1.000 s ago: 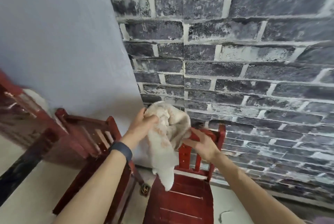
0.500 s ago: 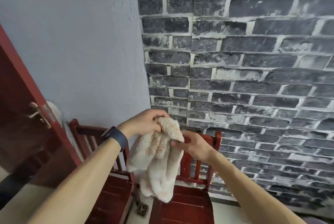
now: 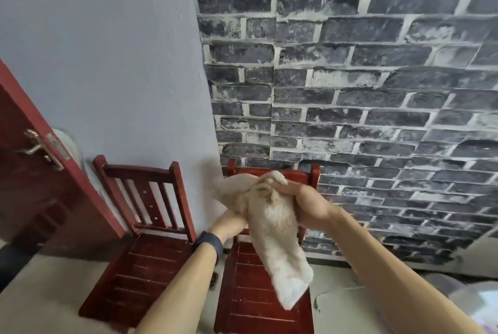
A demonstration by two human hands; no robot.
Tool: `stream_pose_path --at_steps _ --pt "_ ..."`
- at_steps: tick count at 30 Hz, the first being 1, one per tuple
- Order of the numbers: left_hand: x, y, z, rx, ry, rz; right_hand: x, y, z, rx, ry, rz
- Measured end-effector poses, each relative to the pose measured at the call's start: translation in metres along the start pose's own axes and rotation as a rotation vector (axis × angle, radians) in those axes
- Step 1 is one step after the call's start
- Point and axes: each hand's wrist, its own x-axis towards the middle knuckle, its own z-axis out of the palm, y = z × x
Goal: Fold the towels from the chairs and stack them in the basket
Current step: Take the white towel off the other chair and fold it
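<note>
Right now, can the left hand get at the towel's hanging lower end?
Probably yes. The towel hangs free over the chair seat, its lower end below the left hand, nothing between. That hand is tucked under the upper folds, so it must slide out while the right hand holds the top.

The towel (image 3: pixel 277 228) hides most of the left hand (image 3: pixel 229 224).

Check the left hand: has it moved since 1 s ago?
Yes. The left hand dropped from above the right chair's top rail to below it, under the towel.
</note>
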Motion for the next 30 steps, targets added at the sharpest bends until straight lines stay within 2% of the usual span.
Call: stream_pose_path --at_steps 1,3,5,9,13,16,18,22,27,30 --pt "0.003 -0.011 0.023 -0.169 -0.117 -0.106 -0.001 0.007 -0.003 0.037 0.015 0.042" --pt "0.011 -0.030 0.054 -0.500 -0.225 -0.242 -0.005 0.022 -0.009 0.087 0.071 0.105" --pt "0.022 -0.041 0.065 -0.622 -0.270 -0.238 -0.013 0.035 -0.020 0.124 0.147 0.142" --pt "0.026 -0.047 0.054 -0.643 -0.260 -0.207 -0.034 0.059 -0.045 0.217 0.256 0.179" --pt "0.028 -0.063 0.033 -0.636 -0.263 -0.289 -0.055 0.087 -0.065 0.337 0.310 0.195" --pt "0.015 -0.072 0.030 -0.455 -0.361 -0.360 -0.063 0.100 -0.069 0.419 0.293 0.167" --pt "0.008 -0.076 0.036 -0.360 -0.420 -0.332 -0.064 0.103 -0.065 0.458 0.272 0.152" --pt "0.003 -0.071 0.068 -0.322 -0.407 -0.277 -0.065 0.097 -0.051 0.500 0.227 0.145" --pt "0.003 -0.049 0.106 -0.475 -0.392 -0.249 -0.073 0.080 -0.048 0.538 0.241 0.133" --pt "0.006 -0.044 0.123 -0.546 -0.485 -0.248 -0.078 0.073 -0.053 0.528 0.263 0.106"
